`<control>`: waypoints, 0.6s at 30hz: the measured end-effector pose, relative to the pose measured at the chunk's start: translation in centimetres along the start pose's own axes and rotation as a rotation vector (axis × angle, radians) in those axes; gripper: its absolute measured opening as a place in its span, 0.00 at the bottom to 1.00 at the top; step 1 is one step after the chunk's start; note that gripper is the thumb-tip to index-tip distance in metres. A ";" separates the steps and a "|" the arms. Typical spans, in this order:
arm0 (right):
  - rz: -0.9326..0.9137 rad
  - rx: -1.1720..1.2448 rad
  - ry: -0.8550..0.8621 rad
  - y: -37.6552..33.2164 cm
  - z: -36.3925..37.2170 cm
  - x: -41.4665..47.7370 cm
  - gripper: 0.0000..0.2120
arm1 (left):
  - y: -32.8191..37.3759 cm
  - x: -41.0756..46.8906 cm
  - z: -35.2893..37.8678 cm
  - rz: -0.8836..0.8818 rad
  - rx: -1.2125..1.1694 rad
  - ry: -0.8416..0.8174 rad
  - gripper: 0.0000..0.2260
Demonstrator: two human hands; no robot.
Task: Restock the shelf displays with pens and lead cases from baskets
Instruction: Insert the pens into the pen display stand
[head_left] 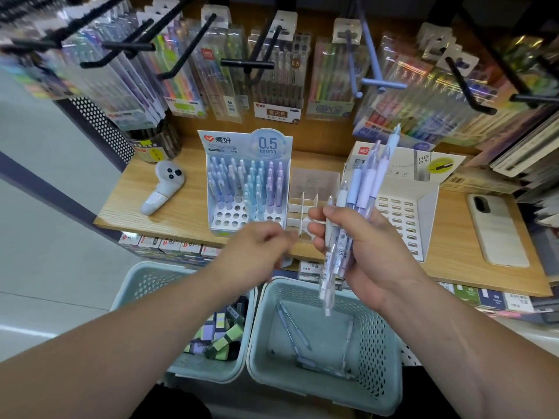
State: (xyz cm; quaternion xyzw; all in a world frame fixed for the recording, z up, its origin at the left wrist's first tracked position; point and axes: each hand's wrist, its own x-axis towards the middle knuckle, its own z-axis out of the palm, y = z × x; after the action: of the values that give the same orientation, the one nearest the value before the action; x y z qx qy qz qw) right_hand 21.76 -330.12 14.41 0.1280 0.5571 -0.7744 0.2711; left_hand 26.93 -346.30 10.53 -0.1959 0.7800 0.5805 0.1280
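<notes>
My right hand grips a bunch of pastel pens, tips down over the right basket, which holds a few loose pens. My left hand hovers in front of the pen display box, fingers curled; it is blurred and I cannot tell whether it holds anything. The display box has many pens standing in its holes and several free holes at the front left. The left basket holds small green and lilac lead cases. A white lead-case display stands on the right of the shelf.
A white controller lies on the wooden shelf at the left. A phone lies at the right. A white cardboard divider sits between the two displays. Packaged pens hang from black hooks above.
</notes>
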 end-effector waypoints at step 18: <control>-0.050 -0.135 0.139 1.0 2.0 1.0 0.05 | -1.5 -2.5 -2.9 -0.130 -0.275 -0.274 0.09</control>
State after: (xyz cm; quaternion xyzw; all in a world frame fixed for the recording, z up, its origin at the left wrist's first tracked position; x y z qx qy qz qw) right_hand 21.68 -332.53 13.79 0.1488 0.6285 -0.7309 0.2205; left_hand 29.92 -349.01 11.15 -0.1807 0.6546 0.6931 0.2420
